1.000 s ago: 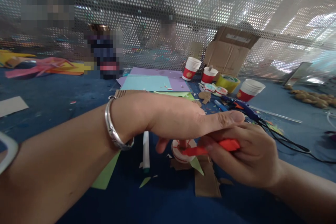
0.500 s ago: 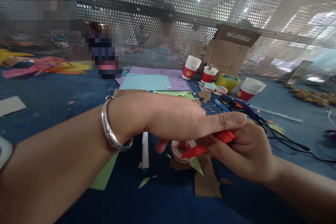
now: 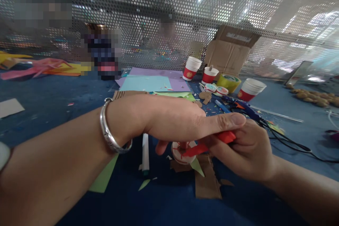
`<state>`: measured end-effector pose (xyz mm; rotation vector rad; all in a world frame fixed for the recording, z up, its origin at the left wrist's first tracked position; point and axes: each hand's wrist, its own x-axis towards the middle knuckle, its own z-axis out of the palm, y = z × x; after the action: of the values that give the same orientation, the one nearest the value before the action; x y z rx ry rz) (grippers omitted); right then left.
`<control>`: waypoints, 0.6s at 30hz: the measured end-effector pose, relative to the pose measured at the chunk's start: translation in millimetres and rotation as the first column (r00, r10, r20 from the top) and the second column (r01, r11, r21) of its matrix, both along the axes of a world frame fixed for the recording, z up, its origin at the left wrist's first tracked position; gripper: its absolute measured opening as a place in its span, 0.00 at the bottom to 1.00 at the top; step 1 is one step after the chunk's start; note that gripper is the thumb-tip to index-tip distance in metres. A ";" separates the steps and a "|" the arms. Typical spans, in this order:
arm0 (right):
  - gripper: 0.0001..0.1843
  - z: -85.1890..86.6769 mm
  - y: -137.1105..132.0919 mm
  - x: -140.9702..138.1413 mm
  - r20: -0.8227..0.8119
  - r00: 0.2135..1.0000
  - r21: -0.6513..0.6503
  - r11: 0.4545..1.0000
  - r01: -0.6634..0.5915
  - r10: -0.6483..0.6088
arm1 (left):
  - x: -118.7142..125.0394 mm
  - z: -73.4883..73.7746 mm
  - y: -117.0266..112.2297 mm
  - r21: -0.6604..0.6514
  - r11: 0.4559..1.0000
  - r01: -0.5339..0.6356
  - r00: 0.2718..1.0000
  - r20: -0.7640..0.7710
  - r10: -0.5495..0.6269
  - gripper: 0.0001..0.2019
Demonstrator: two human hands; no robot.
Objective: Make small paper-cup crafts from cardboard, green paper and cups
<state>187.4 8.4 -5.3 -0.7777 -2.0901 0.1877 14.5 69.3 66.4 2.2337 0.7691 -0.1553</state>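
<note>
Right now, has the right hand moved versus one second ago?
Yes. The right hand has shifted slightly left in the picture, judged against the flat cardboard strip, which barely shifts.

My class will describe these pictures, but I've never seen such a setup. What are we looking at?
There is no machine: a person works barehanded, filmed by one camera worn on the head, looking forward and down. The right hand has a red item in its grip; I cannot tell what it is. The left hand reaches across above a round disc; most of its fingers are hidden. On the blue table lie a marker, cardboard and blue paper, with paper cups and tape farther back.
</note>
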 end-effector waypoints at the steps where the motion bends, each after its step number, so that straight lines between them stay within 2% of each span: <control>1: 0.13 1.0 -0.9 0.4 -0.013 1.000 -0.005 1.000 0.001 -0.001 | 0.4 0.9 -0.3 -0.051 0.999 0.014 1.000 -0.027 -0.015 0.35; 4: 0.15 4.8 -3.2 2.6 -0.050 0.998 -0.037 0.998 0.047 -0.049 | 2.0 3.7 -1.3 -0.141 0.990 -0.028 0.995 -0.099 0.015 0.37; 7: 0.15 8.5 -4.6 6.6 -0.096 0.987 -0.089 0.989 0.118 -0.126 | 3.6 3.7 -1.9 -0.130 0.984 -0.117 0.985 -0.138 0.099 0.39; 9: 0.13 10.3 -5.0 9.9 -0.111 0.985 -0.117 0.986 0.120 -0.133 | 4.5 1.8 -1.7 -0.115 0.984 -0.133 0.984 -0.133 0.118 0.39; 13: 0.12 12.7 -5.4 14.2 -0.143 0.983 -0.118 0.988 0.099 -0.116 | 6.0 -1.9 0.3 -0.108 0.988 -0.107 0.988 -0.119 0.094 0.35; 18: 0.12 13.4 -5.6 16.4 -0.101 0.988 -0.101 0.989 0.109 -0.119 | 3.7 -3.1 6.7 -0.039 0.999 -0.021 0.993 -0.115 0.016 0.22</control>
<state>203.8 2.8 8.1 -0.9221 -1.9415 0.2620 18.2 76.0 63.3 2.1939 0.8402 -0.2897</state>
